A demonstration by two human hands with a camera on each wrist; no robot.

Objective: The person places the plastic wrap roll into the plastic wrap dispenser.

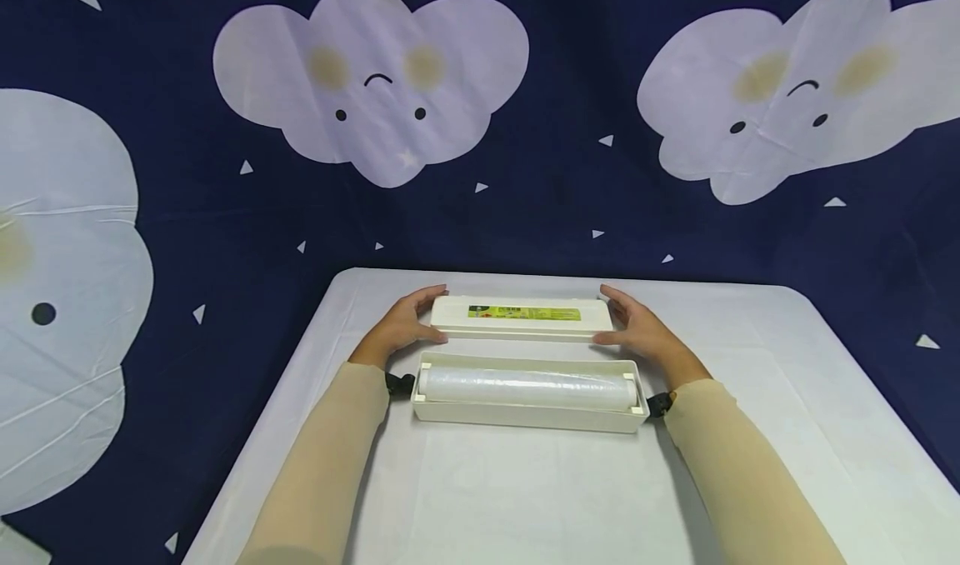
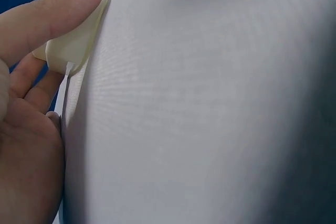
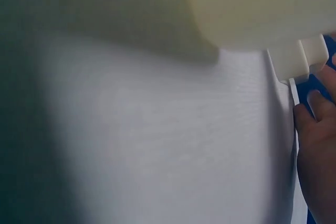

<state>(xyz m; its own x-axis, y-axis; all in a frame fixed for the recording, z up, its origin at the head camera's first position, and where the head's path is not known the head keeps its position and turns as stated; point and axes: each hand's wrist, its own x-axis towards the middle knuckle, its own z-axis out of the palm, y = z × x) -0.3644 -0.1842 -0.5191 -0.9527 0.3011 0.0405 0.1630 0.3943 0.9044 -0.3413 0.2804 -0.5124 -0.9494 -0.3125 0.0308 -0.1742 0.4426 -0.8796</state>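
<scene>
A white box lid (image 1: 517, 327) with a green and yellow label (image 1: 525, 312) lies across the far part of the table. My left hand (image 1: 397, 323) holds its left end, thumb along the front and fingers behind. At the opposite end, my right hand (image 1: 637, 332) grips the lid the same way. Nearer to me stands the open white box base (image 1: 525, 417), with a roll of clear plastic wrap (image 1: 525, 387) lying in it. The left wrist view shows the thumb (image 2: 79, 9) across the lid; in the right wrist view that thumb is hidden.
A white cloth covers the table (image 1: 525, 498). Behind its far edge hangs a dark blue cloth (image 1: 555, 223) printed with clouds. A black wrist strap (image 1: 401, 384) sits close to the box base's left end, another (image 1: 659, 404) close to its right.
</scene>
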